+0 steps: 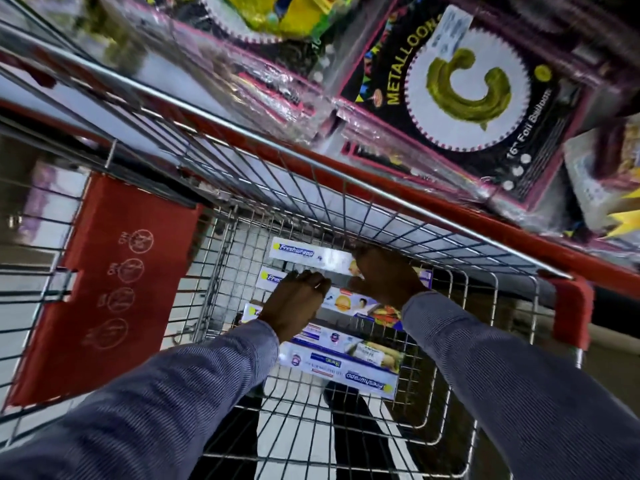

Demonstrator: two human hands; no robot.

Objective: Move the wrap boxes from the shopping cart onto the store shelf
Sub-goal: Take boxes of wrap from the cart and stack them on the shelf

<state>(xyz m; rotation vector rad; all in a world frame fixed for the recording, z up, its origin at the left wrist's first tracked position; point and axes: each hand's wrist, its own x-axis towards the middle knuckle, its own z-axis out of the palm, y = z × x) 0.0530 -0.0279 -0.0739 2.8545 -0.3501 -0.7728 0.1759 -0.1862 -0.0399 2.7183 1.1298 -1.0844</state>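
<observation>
Several long white-and-blue Freshwrapp wrap boxes (341, 367) lie side by side on the floor of a wire shopping cart (311, 188). Both my arms reach down into the cart. My left hand (294, 303) rests fingers-down on the left part of the second box (346, 301) from the far end. My right hand (384, 275) curls over the right part of the farthest box (304, 254), and its fingers appear to wrap the box's edge. The hands hide the middles of those boxes.
The cart has red plastic trim along its rim (450, 209) and a red child-seat flap (114, 282) at the left. Foil balloon packs (460, 88) hang on the display beyond the cart's far side. Tiled floor shows through the wire.
</observation>
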